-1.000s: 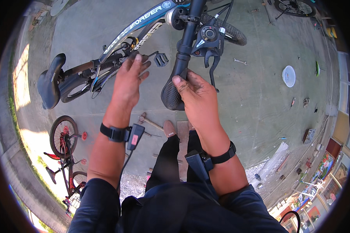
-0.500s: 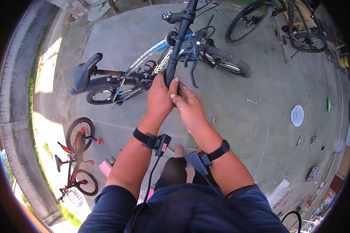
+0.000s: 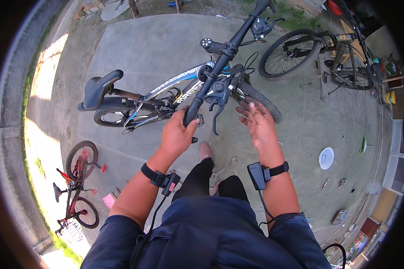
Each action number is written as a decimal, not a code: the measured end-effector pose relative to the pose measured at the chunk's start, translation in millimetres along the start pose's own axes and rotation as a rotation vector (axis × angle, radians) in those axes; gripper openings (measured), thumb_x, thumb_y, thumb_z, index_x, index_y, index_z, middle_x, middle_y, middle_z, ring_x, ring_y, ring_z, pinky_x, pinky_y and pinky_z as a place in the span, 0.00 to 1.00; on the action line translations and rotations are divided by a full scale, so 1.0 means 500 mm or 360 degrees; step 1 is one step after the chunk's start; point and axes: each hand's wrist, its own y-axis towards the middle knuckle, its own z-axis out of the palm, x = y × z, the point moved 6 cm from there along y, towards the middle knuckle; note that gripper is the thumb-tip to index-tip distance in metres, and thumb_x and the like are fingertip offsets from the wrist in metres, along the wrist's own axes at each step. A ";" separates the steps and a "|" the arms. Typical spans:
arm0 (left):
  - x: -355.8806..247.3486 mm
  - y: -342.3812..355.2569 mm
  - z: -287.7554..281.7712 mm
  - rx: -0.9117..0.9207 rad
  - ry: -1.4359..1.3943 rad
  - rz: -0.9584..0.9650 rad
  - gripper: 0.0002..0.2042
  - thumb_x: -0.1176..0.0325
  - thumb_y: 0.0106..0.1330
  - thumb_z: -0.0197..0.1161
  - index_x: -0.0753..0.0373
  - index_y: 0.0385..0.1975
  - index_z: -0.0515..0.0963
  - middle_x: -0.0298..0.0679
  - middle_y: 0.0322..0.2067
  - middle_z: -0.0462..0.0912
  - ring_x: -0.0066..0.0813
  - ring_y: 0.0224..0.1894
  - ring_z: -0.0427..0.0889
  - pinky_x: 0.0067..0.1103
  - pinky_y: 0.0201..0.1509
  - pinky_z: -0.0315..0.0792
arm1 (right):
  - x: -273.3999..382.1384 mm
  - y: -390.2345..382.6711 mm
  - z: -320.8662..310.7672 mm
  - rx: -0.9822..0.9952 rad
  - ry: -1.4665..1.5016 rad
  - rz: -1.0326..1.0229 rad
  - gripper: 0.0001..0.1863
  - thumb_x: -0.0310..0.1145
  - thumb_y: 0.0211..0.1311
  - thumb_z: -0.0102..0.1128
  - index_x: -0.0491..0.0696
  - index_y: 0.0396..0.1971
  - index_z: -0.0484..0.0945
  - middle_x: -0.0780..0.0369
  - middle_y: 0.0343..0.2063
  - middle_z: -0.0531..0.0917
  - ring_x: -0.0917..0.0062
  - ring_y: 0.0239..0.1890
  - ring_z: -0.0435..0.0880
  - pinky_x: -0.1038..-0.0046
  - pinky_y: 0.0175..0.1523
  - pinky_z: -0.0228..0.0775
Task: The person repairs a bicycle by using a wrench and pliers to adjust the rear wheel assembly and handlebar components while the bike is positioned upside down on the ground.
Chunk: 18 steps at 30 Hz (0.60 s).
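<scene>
Bicycle (image 3: 180, 79), blue and white | on concrete floor (image 3: 143, 49), inside its far edge | person's left hand (image 3: 177, 133) grasping handlebar grip (image 3: 192, 111) | right hand (image 3: 259, 126) released, fingers spread near brake lever (image 3: 216, 119)

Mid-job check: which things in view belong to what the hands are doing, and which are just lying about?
At the hands:
Handlebar grip, held by the left hand
Blue-and-white bike
Its front tyre, near the open right hand

Just about:
Wrench on the ground
White basin
Red-and-black bike, left
Dark bike, upper right
</scene>
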 end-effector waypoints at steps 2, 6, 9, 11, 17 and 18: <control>0.006 0.007 0.003 0.0017 0.0029 0.0060 0.25 0.61 0.64 0.66 0.70 0.55 0.71 0.52 0.42 0.80 0.42 0.42 0.82 0.28 0.48 0.74 | 0.018 0.042 0.020 0.0016 0.0131 -0.0030 0.19 0.39 0.69 0.57 0.46 0.55 0.73 0.61 0.49 0.80 0.74 0.49 0.79 0.71 0.51 0.68; 0.012 0.009 -0.006 0.0001 0.0043 0.0154 0.24 0.63 0.62 0.67 0.68 0.54 0.72 0.52 0.43 0.79 0.48 0.43 0.81 0.32 0.46 0.74 | 0.029 0.108 0.066 0.0188 0.0342 0.0011 0.16 0.36 0.69 0.58 0.46 0.52 0.75 0.63 0.44 0.82 0.76 0.47 0.80 0.71 0.51 0.68; 0.007 0.014 -0.016 0.0033 0.0103 0.0134 0.23 0.62 0.60 0.68 0.66 0.53 0.72 0.50 0.42 0.79 0.49 0.42 0.80 0.33 0.44 0.74 | 0.020 0.151 0.078 0.0276 0.0379 0.0066 0.12 0.33 0.68 0.59 0.46 0.48 0.78 0.65 0.39 0.83 0.78 0.44 0.81 0.72 0.49 0.69; 0.002 0.018 -0.022 0.0051 0.0131 0.0085 0.23 0.63 0.60 0.68 0.66 0.53 0.72 0.49 0.40 0.78 0.49 0.41 0.79 0.33 0.43 0.74 | 0.019 0.158 0.094 0.0283 0.0333 0.0172 0.10 0.32 0.67 0.60 0.46 0.45 0.80 0.66 0.37 0.84 0.79 0.42 0.81 0.73 0.48 0.71; 0.000 0.023 -0.028 0.0085 0.0115 -0.0041 0.24 0.63 0.59 0.69 0.64 0.53 0.73 0.46 0.35 0.76 0.47 0.36 0.78 0.31 0.40 0.73 | 0.022 0.168 0.107 0.0342 0.0259 0.0225 0.08 0.28 0.67 0.60 0.43 0.42 0.79 0.64 0.36 0.83 0.81 0.41 0.80 0.76 0.50 0.72; 0.004 0.025 -0.030 0.0098 0.0114 -0.0044 0.24 0.63 0.59 0.69 0.64 0.53 0.73 0.46 0.34 0.76 0.47 0.36 0.78 0.31 0.40 0.73 | 0.023 0.168 0.108 0.0320 0.0238 0.0237 0.07 0.27 0.67 0.59 0.43 0.42 0.79 0.63 0.37 0.83 0.80 0.41 0.80 0.75 0.49 0.72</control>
